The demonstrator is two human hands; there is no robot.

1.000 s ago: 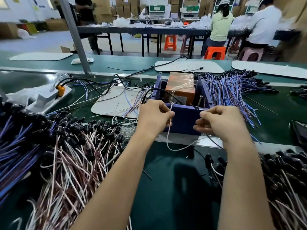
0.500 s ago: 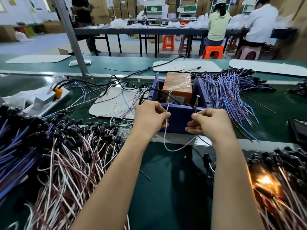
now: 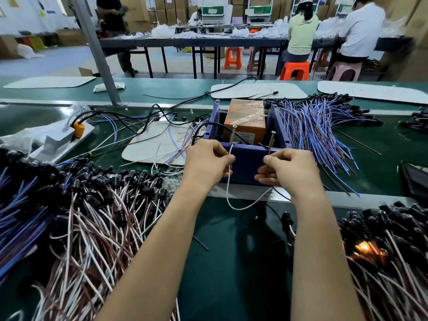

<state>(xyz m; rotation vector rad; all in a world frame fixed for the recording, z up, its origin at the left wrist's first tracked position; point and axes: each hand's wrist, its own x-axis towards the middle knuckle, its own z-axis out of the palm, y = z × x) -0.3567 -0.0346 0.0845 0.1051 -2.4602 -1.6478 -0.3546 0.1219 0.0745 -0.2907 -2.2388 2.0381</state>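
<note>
Bare dark green belt [image 3: 231, 262] lies open between the forearms, heaps of pink-and-white leads [image 3: 92, 228] crowding both sides. Beyond, a thin white wire [image 3: 240, 207] sags in a loop, its ends pinched by left hand [image 3: 206, 163] and right hand [image 3: 287, 170], at the blue plastic box [image 3: 245, 167] near wall

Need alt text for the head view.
A left hand and right hand each pinch a white wire that sags in a loop between them, before a blue box with two screws standing on its near wall. Heaps of black-tipped wires lie on the green bench either side.
</note>
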